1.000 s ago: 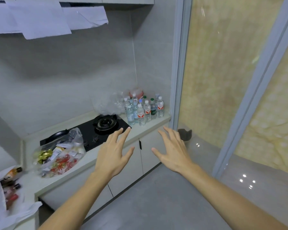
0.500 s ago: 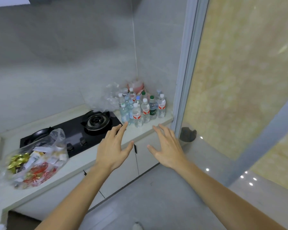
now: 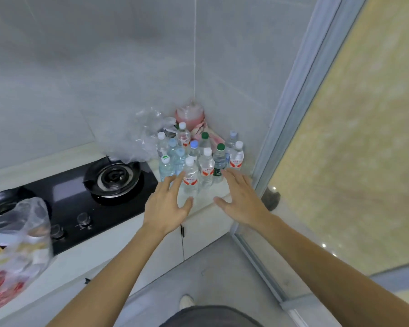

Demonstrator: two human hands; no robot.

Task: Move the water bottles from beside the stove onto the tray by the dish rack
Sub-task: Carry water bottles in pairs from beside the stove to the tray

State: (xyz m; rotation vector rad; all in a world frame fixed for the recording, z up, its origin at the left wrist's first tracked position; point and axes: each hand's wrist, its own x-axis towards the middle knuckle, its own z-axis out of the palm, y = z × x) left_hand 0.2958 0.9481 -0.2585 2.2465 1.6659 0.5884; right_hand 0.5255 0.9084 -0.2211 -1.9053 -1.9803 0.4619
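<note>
Water bottles stand upright in a tight cluster in the counter corner, just right of the stove, none lifted yet. Left hand and right hand hover at the cluster's front, fingers spread, empty, flanking the nearest red-labelled bottle. Reach step, I'd say; next comes closing on the front bottles without toppling neighbours. Count: about twelve caps, two green, though some may be hidden. Tray and dish rack are out of view
</note>
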